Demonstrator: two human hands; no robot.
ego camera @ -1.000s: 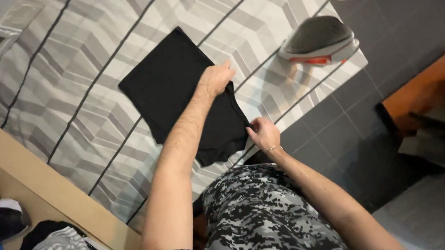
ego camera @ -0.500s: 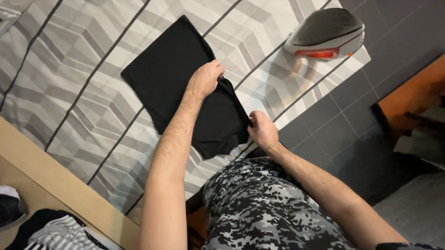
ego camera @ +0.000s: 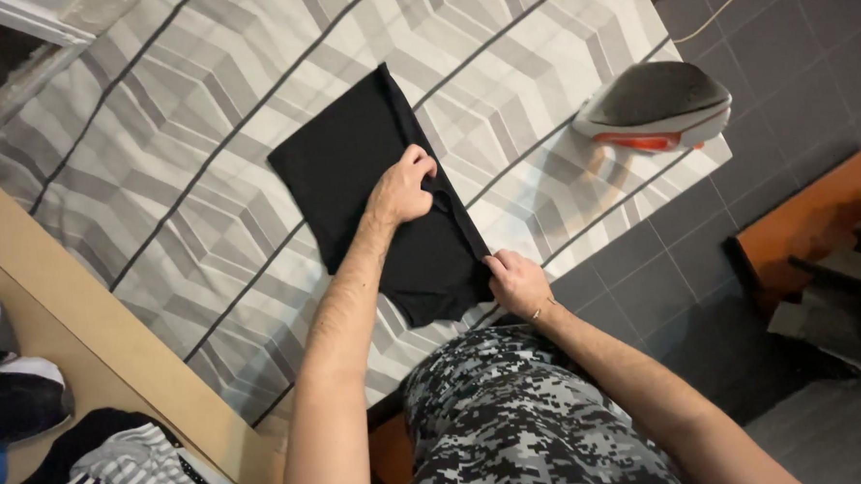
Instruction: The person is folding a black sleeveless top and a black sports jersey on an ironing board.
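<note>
A folded black garment (ego camera: pixel 355 168) lies on a board covered in grey and white patterned cloth (ego camera: pixel 203 136). My left hand (ego camera: pixel 402 187) rests on the garment's middle and pinches a fold of its right edge. My right hand (ego camera: pixel 515 282) grips the garment's near right corner at the board's edge. Both forearms reach in from the bottom of the view.
A grey and white clothes iron (ego camera: pixel 655 108) with an orange stripe lies near the board's right corner, its cord (ego camera: pixel 720 12) trailing over dark floor tiles. A wooden ledge (ego camera: pixel 86 334) runs along the left, with striped clothing (ego camera: pixel 112 474) and dark shoes (ego camera: pixel 11 396) beyond it. Orange wooden furniture (ego camera: pixel 817 220) stands at right.
My left hand has drawn back from flat on the garment and closed on a fold. The right hand keeps its grip on the corner. The view has shifted slightly.
</note>
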